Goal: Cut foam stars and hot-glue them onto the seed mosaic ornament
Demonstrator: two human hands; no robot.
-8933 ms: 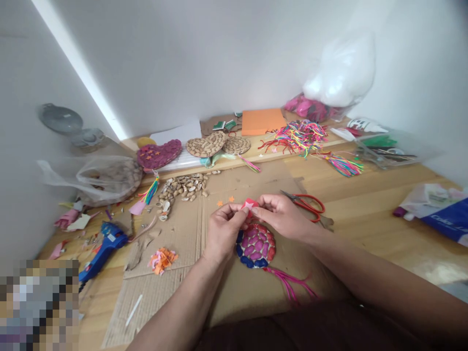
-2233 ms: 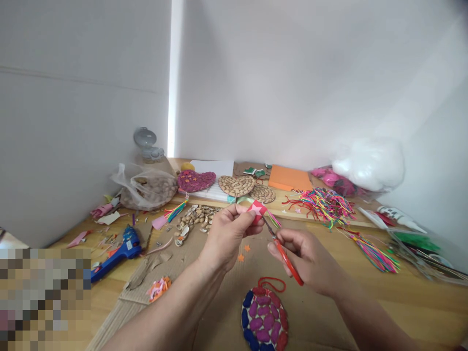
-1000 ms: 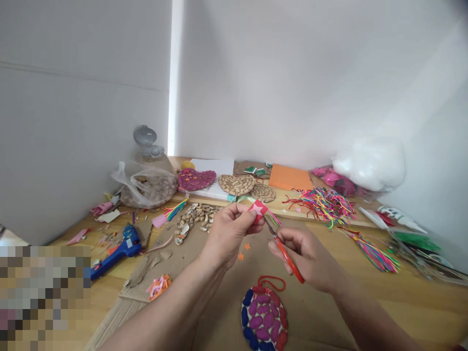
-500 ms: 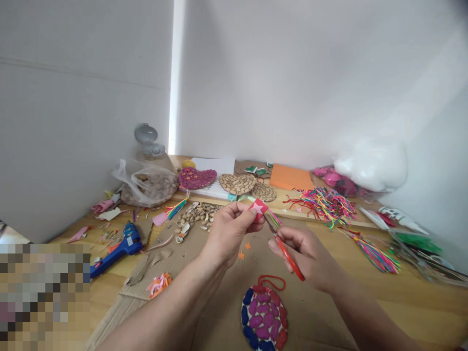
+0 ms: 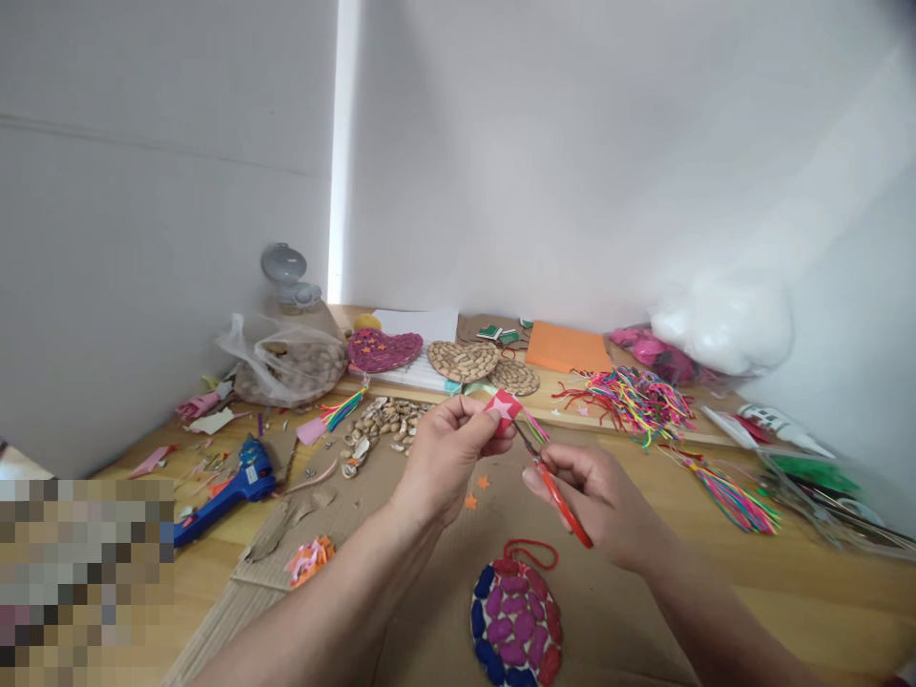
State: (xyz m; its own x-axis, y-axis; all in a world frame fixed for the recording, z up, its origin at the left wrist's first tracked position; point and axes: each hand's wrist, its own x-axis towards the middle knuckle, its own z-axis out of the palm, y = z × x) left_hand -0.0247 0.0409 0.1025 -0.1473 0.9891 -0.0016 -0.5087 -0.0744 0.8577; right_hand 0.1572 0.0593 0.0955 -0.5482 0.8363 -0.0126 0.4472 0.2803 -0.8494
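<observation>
My left hand (image 5: 444, 458) pinches a small red paper piece (image 5: 503, 411) with a pale star shape on it, held up above the table. My right hand (image 5: 605, 501) grips red-handled scissors (image 5: 554, 489), their blades at the lower right edge of the red piece. Below both hands, a round ornament of blue, purple and red painted shells (image 5: 516, 625) with a red loop lies on a cardboard sheet (image 5: 615, 620).
A blue glue gun (image 5: 229, 489) lies at left. Loose shells (image 5: 383, 425), a bag of shells (image 5: 286, 367), shell hearts (image 5: 386, 348) and coloured threads (image 5: 634, 396) crowd the back. Orange paper scraps (image 5: 309, 560) sit near the front left. Walls close in behind.
Since the earliest frame my right hand has taken up the scissors and both hands rose above the ornament. Over the last second the hands barely moved.
</observation>
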